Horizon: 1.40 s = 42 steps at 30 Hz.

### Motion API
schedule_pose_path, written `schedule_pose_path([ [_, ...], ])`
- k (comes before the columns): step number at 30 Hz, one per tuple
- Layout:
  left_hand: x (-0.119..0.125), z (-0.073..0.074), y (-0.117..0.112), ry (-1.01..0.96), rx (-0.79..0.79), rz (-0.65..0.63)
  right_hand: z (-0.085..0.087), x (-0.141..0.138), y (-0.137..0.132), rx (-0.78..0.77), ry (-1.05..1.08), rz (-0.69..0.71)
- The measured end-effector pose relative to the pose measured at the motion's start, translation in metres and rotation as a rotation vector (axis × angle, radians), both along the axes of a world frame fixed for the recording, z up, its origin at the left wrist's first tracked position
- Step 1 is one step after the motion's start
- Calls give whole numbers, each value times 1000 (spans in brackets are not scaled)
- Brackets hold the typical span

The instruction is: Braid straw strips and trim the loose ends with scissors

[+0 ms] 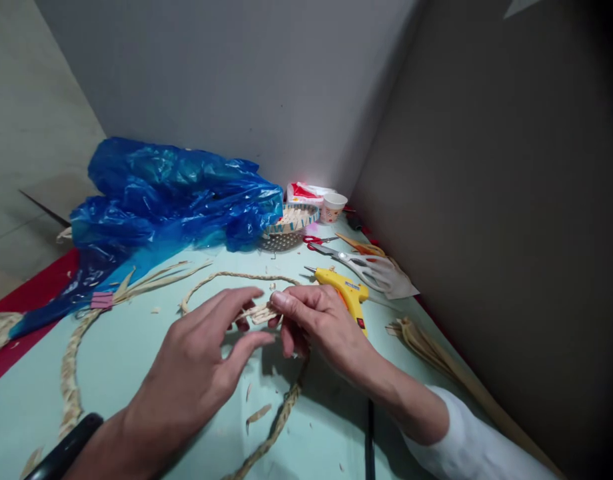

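Note:
My right hand (pixel 314 317) pinches a small coiled piece of pale straw braid (pixel 261 313) between thumb and fingers, above the table's middle. Around the left end of that piece curves my left hand (pixel 219 333), its thumb and fingers apart. Those fingertips are partly hidden behind the braid, so contact is unclear. A thin braided straw cord (pixel 281 417) trails toward the near edge below my right hand. Further back, another stretch of cord (pixel 236 275) arcs over the table. Just beyond my right wrist lies a yellow glue gun (pixel 354 293).
At left, a thicker braid (pixel 70 373) carries a pink clip (pixel 102 300). A blue plastic bag (pixel 176 193) fills the back left, beside a woven basket (pixel 299 217) and a paper cup (pixel 332 208). Grey-handled scissors (pixel 356 263) and dried straw leaves (pixel 431 347) lie along the right.

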State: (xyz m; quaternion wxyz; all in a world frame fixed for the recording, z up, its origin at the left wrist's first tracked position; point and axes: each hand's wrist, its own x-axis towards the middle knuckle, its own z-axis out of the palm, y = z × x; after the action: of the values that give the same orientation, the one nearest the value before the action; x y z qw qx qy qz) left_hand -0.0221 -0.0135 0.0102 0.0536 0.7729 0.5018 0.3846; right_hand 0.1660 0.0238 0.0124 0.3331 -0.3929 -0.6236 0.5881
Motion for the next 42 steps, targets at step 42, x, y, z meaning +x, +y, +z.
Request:
schedule_pose_path([
  [42,4,-5,-7,106,276,-10,9,6,1,185,-63,-10],
])
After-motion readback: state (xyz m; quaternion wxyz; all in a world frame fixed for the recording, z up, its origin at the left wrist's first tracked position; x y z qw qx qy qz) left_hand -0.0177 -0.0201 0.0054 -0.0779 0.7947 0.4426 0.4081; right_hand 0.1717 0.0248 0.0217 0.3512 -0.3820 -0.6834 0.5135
